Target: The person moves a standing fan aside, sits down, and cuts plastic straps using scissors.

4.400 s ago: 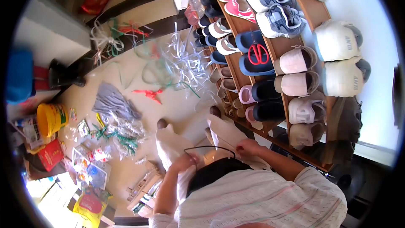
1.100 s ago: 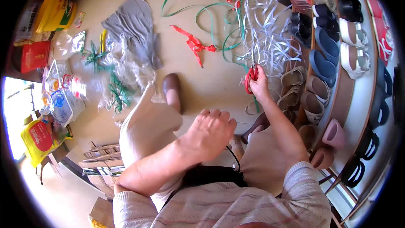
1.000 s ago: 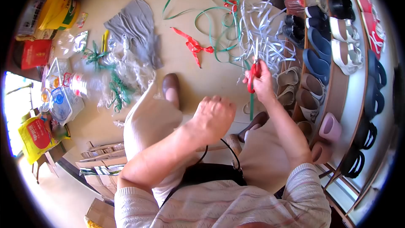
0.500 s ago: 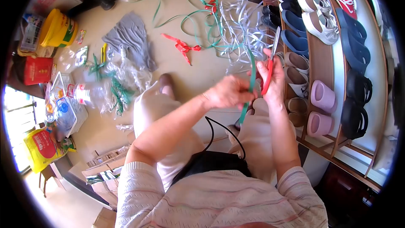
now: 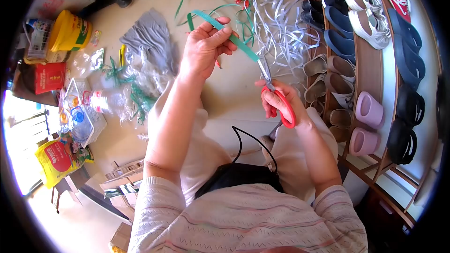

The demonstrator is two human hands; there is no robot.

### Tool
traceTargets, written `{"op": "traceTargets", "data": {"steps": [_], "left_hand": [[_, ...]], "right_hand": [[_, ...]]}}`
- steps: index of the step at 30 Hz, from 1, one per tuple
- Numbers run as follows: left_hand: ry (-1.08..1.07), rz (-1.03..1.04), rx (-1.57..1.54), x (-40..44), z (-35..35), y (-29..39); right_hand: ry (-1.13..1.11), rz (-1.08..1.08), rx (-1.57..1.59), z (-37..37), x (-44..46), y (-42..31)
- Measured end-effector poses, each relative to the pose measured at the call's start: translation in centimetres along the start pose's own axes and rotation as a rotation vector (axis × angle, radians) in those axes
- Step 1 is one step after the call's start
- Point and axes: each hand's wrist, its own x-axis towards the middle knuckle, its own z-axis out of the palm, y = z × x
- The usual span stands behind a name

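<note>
A flat green plastic strap (image 5: pixel 244 48) is pinched between the thumb and fingers of my left hand (image 5: pixel 206 49), raised ahead of me. My right hand (image 5: pixel 282 99) grips the red handles of a pair of scissors (image 5: pixel 287 114). Their metal blades point up and meet the lower right end of the strap; whether they have cut it I cannot tell. Beyond my hands, a tangle of pale white-lilac straps (image 5: pixel 281 26) lies on the floor. More green strap (image 5: pixel 180 4) curls across the floor farther off.
A shoe rack (image 5: pixel 370 72) with several shoes and slippers stands close on my right. On the left are a grey cloth (image 5: pixel 149 33), crumpled clear plastic (image 5: pixel 152 72), a yellow bucket (image 5: pixel 70 30), a white basket (image 5: pixel 96 122) and a yellow bag (image 5: pixel 52 159). Cardboard (image 5: pixel 124 185) lies near my left elbow.
My left hand has moved up and away with the green strap, which now slants between my hands. My right hand has turned the scissors, bringing their blades to the strap's end.
</note>
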Motion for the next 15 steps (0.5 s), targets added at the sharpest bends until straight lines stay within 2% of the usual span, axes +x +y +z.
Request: {"op": "traceTargets", "data": {"steps": [15], "left_hand": [[-0.071, 0.006, 0.24, -0.7, 1.4, -0.1]], "right_hand": [[-0.001, 0.042, -0.011, 0.6, -0.6, 0.2]]}}
